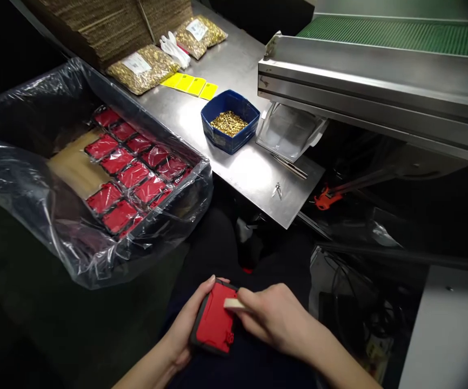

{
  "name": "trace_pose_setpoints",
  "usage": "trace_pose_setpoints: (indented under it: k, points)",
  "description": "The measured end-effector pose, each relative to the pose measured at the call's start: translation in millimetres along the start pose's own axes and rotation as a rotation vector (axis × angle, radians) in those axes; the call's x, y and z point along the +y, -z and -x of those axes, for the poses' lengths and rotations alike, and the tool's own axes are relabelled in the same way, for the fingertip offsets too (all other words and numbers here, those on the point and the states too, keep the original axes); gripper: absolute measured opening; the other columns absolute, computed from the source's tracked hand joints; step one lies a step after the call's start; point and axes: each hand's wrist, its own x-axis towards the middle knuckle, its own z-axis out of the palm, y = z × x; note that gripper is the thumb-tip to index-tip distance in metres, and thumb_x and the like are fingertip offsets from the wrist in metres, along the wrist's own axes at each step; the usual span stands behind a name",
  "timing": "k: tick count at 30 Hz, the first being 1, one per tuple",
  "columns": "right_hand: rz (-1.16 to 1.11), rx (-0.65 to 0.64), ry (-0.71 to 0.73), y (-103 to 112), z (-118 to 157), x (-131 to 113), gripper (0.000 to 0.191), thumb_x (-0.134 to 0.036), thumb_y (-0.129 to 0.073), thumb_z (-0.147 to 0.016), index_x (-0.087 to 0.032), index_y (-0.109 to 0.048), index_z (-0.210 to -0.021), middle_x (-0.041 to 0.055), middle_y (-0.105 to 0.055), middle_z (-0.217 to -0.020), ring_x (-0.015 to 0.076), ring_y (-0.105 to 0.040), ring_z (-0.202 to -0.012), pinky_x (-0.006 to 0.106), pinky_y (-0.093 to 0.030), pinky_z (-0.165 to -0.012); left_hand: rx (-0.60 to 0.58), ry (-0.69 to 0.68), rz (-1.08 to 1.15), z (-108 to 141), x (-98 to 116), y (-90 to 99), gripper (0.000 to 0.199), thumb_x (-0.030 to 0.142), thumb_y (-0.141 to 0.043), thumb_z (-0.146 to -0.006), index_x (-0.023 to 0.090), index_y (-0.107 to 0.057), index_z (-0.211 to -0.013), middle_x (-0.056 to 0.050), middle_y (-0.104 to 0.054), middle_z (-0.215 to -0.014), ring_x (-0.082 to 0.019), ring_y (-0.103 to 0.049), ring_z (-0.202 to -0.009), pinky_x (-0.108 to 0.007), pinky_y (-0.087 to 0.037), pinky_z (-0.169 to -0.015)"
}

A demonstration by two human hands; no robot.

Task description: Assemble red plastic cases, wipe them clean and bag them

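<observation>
- Low over the lap, the left hand [185,329] is cupping a red case [214,320], fingers clamped along its left edge.
- Right hand [274,316] is pinching a pale strip [234,303] against the case's top right corner.

Both hands low and close together, forearms bare.
The left hand [187,327] curls palm-up, fingers wrapped in a closed grip; the right hand [276,319] lies palm-down, thumb and forefinger pinched, touching the left.
</observation>
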Motion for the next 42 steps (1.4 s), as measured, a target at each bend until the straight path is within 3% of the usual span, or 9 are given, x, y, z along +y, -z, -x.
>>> trace_pose_setpoints:
  k: [5,9,14,18,23,28,32,36,42]
  points:
    - [0.019,-0.019,0.040,-3,3,-3,0.012,-0.033,-0.052,-0.101,-0.025,-0.052,-0.092,-0.0052,-0.070,-0.070,0.0110,-0.059,-0.052,0.029,-0.019,-0.052,-0.058,0.027,0.039,-3,0,0.8,0.047,0.055,-0.065,-0.094,0.017,-0.068,-0.121,-0.012,-0.080,-0.100,-0.026,-0.075,-0.089,-0.032,-0.060,-0.080]
    - [0.006,0.014,-0.042,-4,6,-3,0.015,-0.034,-0.045,-0.106,-0.025,-0.053,-0.096,-0.0046,-0.071,-0.070,0.0112,-0.059,-0.051,0.029,-0.020,-0.052,-0.025,0.029,0.058,-6,-1,2.3,0.042,0.052,-0.068,-0.094,0.016,-0.070,-0.115,-0.011,-0.080,-0.095,-0.021,-0.074,-0.077,-0.027,-0.059,-0.072]
    - [0.019,-0.007,-0.004,-3,8,-3,0.016,-0.036,-0.049,-0.104,-0.025,-0.052,-0.092,-0.0052,-0.070,-0.069,0.0112,-0.058,-0.051,0.029,-0.019,-0.052,-0.078,0.037,0.023,-7,-1,0.7,0.047,0.056,-0.066,-0.094,0.016,-0.069,-0.120,-0.013,-0.080,-0.103,-0.027,-0.076,-0.092,-0.034,-0.060,-0.083]
    - [0.009,-0.004,-0.064,-2,6,-1,0.015,-0.035,-0.045,-0.107,-0.025,-0.053,-0.098,-0.0040,-0.071,-0.072,0.0115,-0.060,-0.054,0.028,-0.021,-0.053,-0.041,0.033,0.033,-7,-1,1.1,0.044,0.054,-0.069,-0.092,0.016,-0.072,-0.113,-0.010,-0.080,-0.096,-0.022,-0.075,-0.082,-0.028,-0.060,-0.077]
    - [0.023,-0.047,0.028,-2,-1,1,0.014,-0.039,-0.052,-0.102,-0.026,-0.052,-0.095,-0.0050,-0.071,-0.072,0.0118,-0.060,-0.054,0.028,-0.018,-0.053,-0.053,0.052,0.044,-9,-3,3.0,0.046,0.055,-0.067,-0.093,0.015,-0.072,-0.116,-0.014,-0.080,-0.102,-0.027,-0.076,-0.090,-0.035,-0.061,-0.083]
    - [-0.009,-0.068,0.013,3,-6,6,0.011,-0.035,-0.051,-0.102,-0.027,-0.051,-0.095,-0.0062,-0.069,-0.072,0.0105,-0.059,-0.055,0.026,-0.021,-0.054,-0.031,0.040,0.060,-9,-3,6.1,0.043,0.053,-0.068,-0.093,0.014,-0.073,-0.111,-0.010,-0.079,-0.091,-0.021,-0.073,-0.075,-0.028,-0.060,-0.070]
    - [0.000,-0.086,0.038,4,-11,4,0.012,-0.038,-0.054,-0.100,-0.027,-0.053,-0.095,-0.0061,-0.070,-0.073,0.0117,-0.061,-0.056,0.027,-0.020,-0.053,-0.056,0.046,0.081,-8,-2,6.1,0.045,0.054,-0.066,-0.095,0.013,-0.073,-0.113,-0.014,-0.080,-0.099,-0.027,-0.075,-0.087,-0.035,-0.062,-0.079]
    - [0.020,-0.075,-0.038,6,-13,3,0.017,-0.041,-0.049,-0.104,-0.027,-0.053,-0.097,-0.0046,-0.071,-0.073,0.0125,-0.061,-0.055,0.028,-0.018,-0.053,-0.015,0.055,0.077,-10,-5,8.4,0.046,0.054,-0.069,-0.093,0.012,-0.074,-0.110,-0.009,-0.077,-0.085,-0.020,-0.071,-0.073,-0.026,-0.059,-0.069]
    - [-0.013,-0.108,0.001,7,-8,3,0.013,-0.039,-0.055,-0.101,-0.027,-0.053,-0.095,-0.0053,-0.071,-0.075,0.0127,-0.063,-0.058,0.027,-0.019,-0.054,-0.087,0.047,0.065,-15,-8,9.9,0.047,0.057,-0.068,-0.092,0.014,-0.074,-0.111,-0.012,-0.079,-0.096,-0.025,-0.074,-0.086,-0.033,-0.060,-0.080]
